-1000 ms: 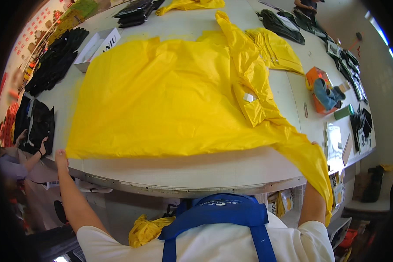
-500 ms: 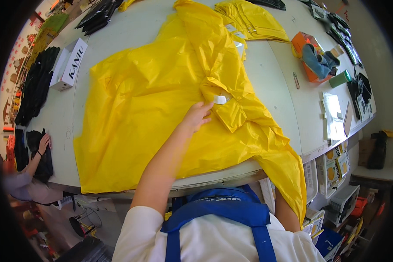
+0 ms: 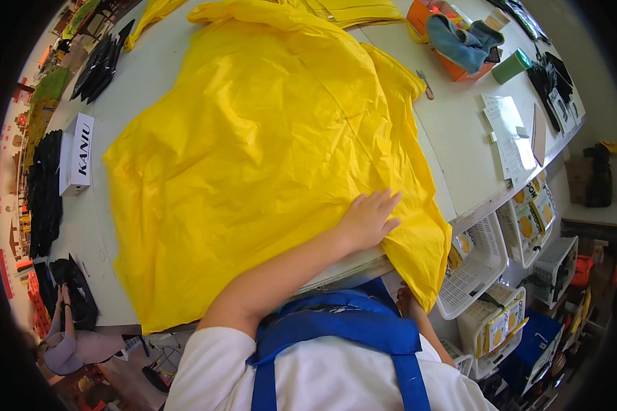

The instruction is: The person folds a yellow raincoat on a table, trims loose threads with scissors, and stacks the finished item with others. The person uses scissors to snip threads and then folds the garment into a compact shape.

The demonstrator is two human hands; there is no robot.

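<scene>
A large yellow raincoat (image 3: 253, 144) of thin, creased material covers the middle of the table. My left hand (image 3: 370, 218) lies on it close to the table's near edge, palm down with the fingers spread. On the right, a tapering yellow sleeve hangs over that edge toward my body. Beside this hanging part, below the tabletop, is my right hand (image 3: 406, 299); its fingers look curled against the yellow material, though they are shadowed and partly hidden. The label and collar opening do not show now.
More folded yellow garments (image 3: 353, 10) lie at the far side. An orange box (image 3: 452, 67) with a blue cloth, a green roll (image 3: 512, 66) and small scissors (image 3: 425, 85) are to the right. White baskets (image 3: 474, 274) stand below the right edge. A co-worker (image 3: 65, 342) handles black items at left.
The raincoat has been turned over and spread out, so its label and collar opening are out of sight. My left hand has moved right and nearer, and its fingers have spread.
</scene>
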